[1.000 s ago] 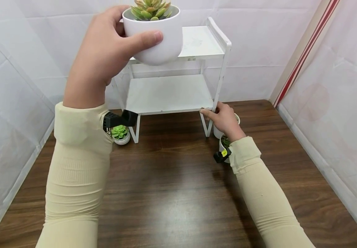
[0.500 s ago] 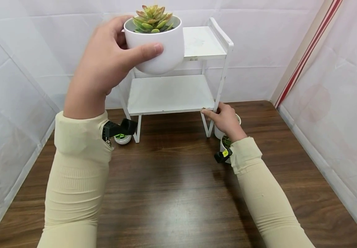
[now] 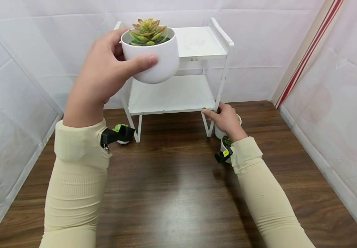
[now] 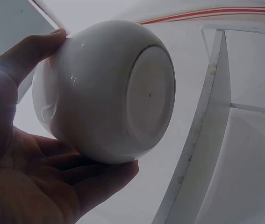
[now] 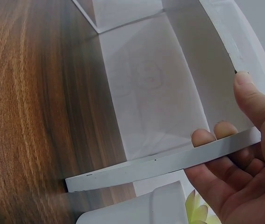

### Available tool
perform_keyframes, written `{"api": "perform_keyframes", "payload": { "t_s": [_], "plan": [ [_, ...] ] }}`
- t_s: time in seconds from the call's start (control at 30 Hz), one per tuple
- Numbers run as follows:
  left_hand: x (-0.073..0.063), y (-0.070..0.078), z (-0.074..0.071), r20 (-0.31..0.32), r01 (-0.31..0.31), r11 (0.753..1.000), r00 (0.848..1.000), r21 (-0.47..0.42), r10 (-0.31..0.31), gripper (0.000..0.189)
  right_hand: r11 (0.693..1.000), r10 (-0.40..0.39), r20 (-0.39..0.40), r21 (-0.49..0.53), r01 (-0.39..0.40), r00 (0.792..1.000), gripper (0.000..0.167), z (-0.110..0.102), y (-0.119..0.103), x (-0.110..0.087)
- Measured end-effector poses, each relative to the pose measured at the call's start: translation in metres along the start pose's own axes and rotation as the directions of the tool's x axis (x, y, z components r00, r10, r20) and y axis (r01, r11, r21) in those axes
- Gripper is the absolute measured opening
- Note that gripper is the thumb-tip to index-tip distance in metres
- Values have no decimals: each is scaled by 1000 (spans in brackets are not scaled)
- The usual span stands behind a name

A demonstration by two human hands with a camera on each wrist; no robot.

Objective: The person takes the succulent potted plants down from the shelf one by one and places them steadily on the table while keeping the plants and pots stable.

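My left hand [image 3: 101, 69] grips a white round pot [image 3: 158, 65] holding a red-tipped green succulent [image 3: 148, 32], thumb on the near side. The pot is in the air in front of a white two-tier shelf [image 3: 172, 94], overlapping its upper tier in the head view. In the left wrist view, the pot's flat base [image 4: 151, 98] faces the camera and the fingers cup its side. Down at the right, my right hand [image 3: 226, 120] holds the shelf's front right leg; in the right wrist view, fingers curl round this leg [image 5: 141, 168] and the thumb touches the lower tier's edge.
A small green succulent [image 3: 117, 127] stands by the shelf's left leg, partly hidden by the left wrist camera. Two white pots, one behind the right hand [image 3: 219, 133] and one with a dark plant [image 3: 227, 141], stand at the right. White sheeting surrounds the wooden table [image 3: 178, 193].
My left hand has lowered the potted succulent in the head view, with a slight shift left at the end. The right hand keeps its hold on the shelf leg.
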State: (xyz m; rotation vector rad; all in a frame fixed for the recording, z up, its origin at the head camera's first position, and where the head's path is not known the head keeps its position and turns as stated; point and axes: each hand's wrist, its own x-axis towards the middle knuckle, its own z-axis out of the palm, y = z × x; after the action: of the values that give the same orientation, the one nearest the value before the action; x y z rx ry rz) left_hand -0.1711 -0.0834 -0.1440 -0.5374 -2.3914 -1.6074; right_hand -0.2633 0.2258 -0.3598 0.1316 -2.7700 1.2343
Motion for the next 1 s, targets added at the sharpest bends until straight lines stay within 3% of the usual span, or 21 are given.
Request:
{"api": "perform_keyframes", "payload": {
  "t_s": [1.0],
  "plan": [
    [-11, -24, 2, 29, 14, 1000, 999, 5, -14, 63, 999, -8, -23, -34, 7, 1000, 54, -7, 0, -1]
  ]
}}
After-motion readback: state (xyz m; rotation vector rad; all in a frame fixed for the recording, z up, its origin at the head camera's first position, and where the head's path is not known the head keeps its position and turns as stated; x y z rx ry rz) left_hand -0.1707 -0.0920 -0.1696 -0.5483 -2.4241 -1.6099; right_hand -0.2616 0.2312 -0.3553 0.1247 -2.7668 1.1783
